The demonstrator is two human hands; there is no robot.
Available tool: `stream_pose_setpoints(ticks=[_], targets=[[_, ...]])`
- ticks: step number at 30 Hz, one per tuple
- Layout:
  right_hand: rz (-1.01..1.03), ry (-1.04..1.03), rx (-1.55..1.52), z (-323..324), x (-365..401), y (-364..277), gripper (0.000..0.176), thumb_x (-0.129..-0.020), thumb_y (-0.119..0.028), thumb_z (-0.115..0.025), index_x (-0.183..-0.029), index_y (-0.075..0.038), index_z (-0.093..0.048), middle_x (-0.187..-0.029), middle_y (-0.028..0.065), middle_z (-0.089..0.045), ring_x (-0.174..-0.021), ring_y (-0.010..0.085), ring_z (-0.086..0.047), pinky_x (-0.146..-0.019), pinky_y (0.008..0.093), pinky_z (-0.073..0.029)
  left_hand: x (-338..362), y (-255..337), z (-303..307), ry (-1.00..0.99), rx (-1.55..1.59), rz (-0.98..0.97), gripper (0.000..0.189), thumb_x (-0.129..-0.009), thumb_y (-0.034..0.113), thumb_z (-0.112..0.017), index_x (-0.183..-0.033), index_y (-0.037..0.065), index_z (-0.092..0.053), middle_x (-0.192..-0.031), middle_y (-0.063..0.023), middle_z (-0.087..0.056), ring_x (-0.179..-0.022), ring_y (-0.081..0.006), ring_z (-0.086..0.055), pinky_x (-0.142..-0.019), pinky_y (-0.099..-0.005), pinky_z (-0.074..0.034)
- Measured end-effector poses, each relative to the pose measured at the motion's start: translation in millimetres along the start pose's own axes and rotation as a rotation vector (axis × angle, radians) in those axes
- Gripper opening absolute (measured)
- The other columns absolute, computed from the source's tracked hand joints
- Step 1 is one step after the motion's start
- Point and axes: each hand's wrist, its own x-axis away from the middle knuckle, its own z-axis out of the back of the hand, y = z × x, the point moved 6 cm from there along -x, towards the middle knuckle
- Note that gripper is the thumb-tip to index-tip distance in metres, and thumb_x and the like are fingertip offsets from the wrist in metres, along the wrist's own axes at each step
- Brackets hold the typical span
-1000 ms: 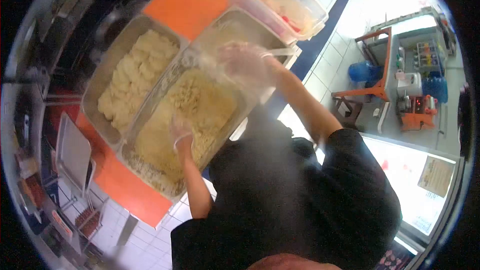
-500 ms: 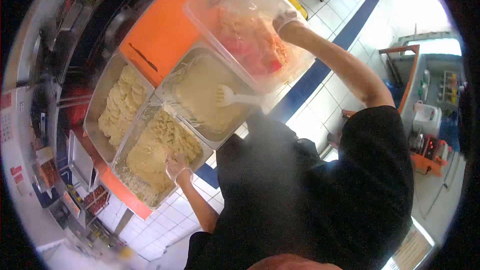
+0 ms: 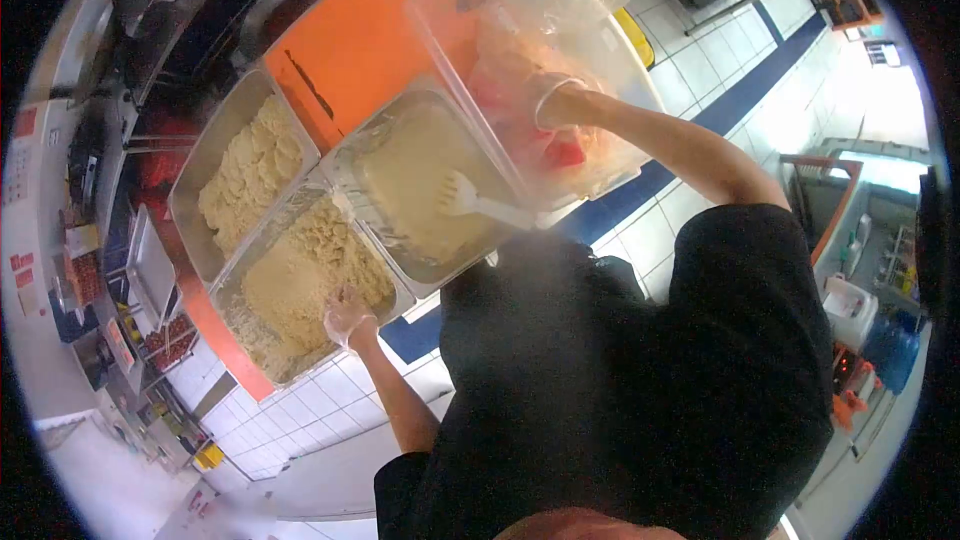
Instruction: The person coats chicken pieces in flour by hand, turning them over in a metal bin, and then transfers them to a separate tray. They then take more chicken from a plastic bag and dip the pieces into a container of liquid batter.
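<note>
My left hand point(image 3: 350, 320), in a clear plastic glove, is at the near edge of a metal pan point(image 3: 398, 302) of pale, crumbly dough point(image 3: 300, 275). Its fingers look loosely extended over the dough, with nothing visible between them. Inside a large clear plastic bin point(image 3: 625, 70) is my gloved right hand point(image 3: 562, 105). Its fingers are hidden among orange-pink contents point(image 3: 500, 70) that I cannot identify. A red piece point(image 3: 565, 151) lies near that hand. Between my hands, a white slotted utensil point(image 3: 470, 200) rests in a second metal pan point(image 3: 420, 278) holding a pale powder or batter point(image 3: 405, 170).
A third metal pan point(image 3: 186, 210) holds more pale dough point(image 3: 250, 175). The pans stand beside an orange surface point(image 3: 350, 25) with a dark slot. A metal tray point(image 3: 150, 265) is at the left. White floor tiles point(image 3: 690, 90) with a blue stripe run behind the bin.
My right hand has moved from the bin's outer side down into its contents. My left hand stays at the dough pan's near edge. The whole view has shifted slightly.
</note>
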Motion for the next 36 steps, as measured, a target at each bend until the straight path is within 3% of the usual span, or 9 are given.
stream_pose_setpoints(ticks=[8,11,15,17,18,20,23,26,36], targets=[[0.505,0.507,0.342,40,-5,54,0.05,-0.078,-0.018,-0.066,-0.124,-0.003,-0.051,-0.123,0.0161,-0.057,-0.114,0.031,-0.055,-0.097,0.0401,-0.045,4,-19,-12,0.137,0.062,-0.035,0.028,-0.079,0.025,-0.064,-0.103,0.01,-0.07,-0.106,-0.0174,-0.067,-0.097,-0.0345,-0.064,-0.085,-0.044,-0.049],[-0.018,0.286,-1.009,86,9,69,0.026,-0.079,-0.019,-0.065,-0.102,-0.005,-0.062,-0.103,0.0119,-0.062,-0.096,0.0276,-0.061,-0.086,0.0364,-0.049,5,-15,-5,0.137,0.084,-0.056,0.027,-0.079,0.023,-0.065,-0.102,0.01,-0.07,-0.107,-0.017,-0.067,-0.097,-0.0337,-0.065,-0.084,-0.0439,-0.05],[0.01,0.35,-1.016,99,19,73,0.011,-0.084,-0.011,-0.057,-0.08,-0.001,-0.059,-0.08,0.0075,-0.061,-0.072,0.0159,-0.057,-0.066,0.0309,-0.047,6,-19,-7,0.123,0.14,-0.058,0.035,-0.087,0.033,-0.057,-0.114,0.01,-0.062,-0.106,-0.0138,-0.066,-0.098,-0.0325,-0.061,-0.086,-0.0442,-0.046],[0.575,0.919,0.408,109,45,36,0.009,-0.084,-0.009,-0.055,-0.082,-0.002,-0.06,-0.08,0.0086,-0.063,-0.068,0.0215,-0.059,-0.066,0.0327,-0.048,6,4,25,-0.006,0.211,0.085,0.027,-0.08,0.021,-0.066,-0.105,0.011,-0.069,-0.102,-0.0143,-0.069,-0.091,-0.0335,-0.066,-0.082,-0.0413,-0.051],[0.577,0.917,0.408,106,52,39,0.009,-0.084,-0.009,-0.055,-0.082,-0.002,-0.06,-0.08,0.0086,-0.063,-0.068,0.0215,-0.059,-0.066,0.0327,-0.048,8,3,22,-0.008,0.211,0.087,0.027,-0.08,0.021,-0.066,-0.105,0.011,-0.069,-0.102,-0.0143,-0.069,-0.091,-0.0335,-0.066,-0.082,-0.0413,-0.051],[0.216,0.24,0.929,72,37,66,0.01,-0.08,-0.005,-0.056,-0.089,-0.003,-0.061,-0.086,0.0125,-0.065,-0.08,0.0288,-0.064,-0.074,0.0362,-0.052,9,1,23,0.096,0.245,0.025,0.026,-0.08,0.019,-0.066,-0.104,0.011,-0.069,-0.099,-0.0133,-0.07,-0.088,-0.0332,-0.067,-0.081,-0.0406,-0.052],[-0.313,0.098,0.071,73,86,82,0.02,-0.077,-0.004,-0.06,-0.097,-0.003,-0.06,-0.095,0.0164,-0.065,-0.096,0.0315,-0.064,-0.081,0.0374,-0.052,8,2,24,0.078,0.22,0.049,0.026,-0.08,0.019,-0.066,-0.105,0.011,-0.069,-0.101,-0.0131,-0.07,-0.09,-0.032,-0.067,-0.081,-0.0412,-0.052],[-0.352,-0.077,0.39,69,115,43,0.021,-0.079,-0.011,-0.064,-0.1,-0.006,-0.064,-0.1,0.0134,-0.068,-0.1,0.0286,-0.066,-0.079,0.0384,-0.055,8,3,22,0.061,0.188,0.066,0.026,-0.08,0.022,-0.066,-0.104,0.012,-0.069,-0.102,-0.0133,-0.069,-0.092,-0.0323,-0.066,-0.081,-0.0422,-0.052],[-0.118,0.572,0.252,71,41,29,0.024,-0.087,-0.032,-0.059,-0.095,-0.011,-0.071,-0.092,0.0121,-0.07,-0.082,0.0305,-0.069,-0.068,0.0416,-0.056,8,-1,14,0.094,0.161,-0.034,0.029,-0.084,0.032,-0.061,-0.103,0.011,-0.068,-0.103,-0.0158,-0.068,-0.093,-0.0342,-0.065,-0.083,-0.0443,-0.05]])
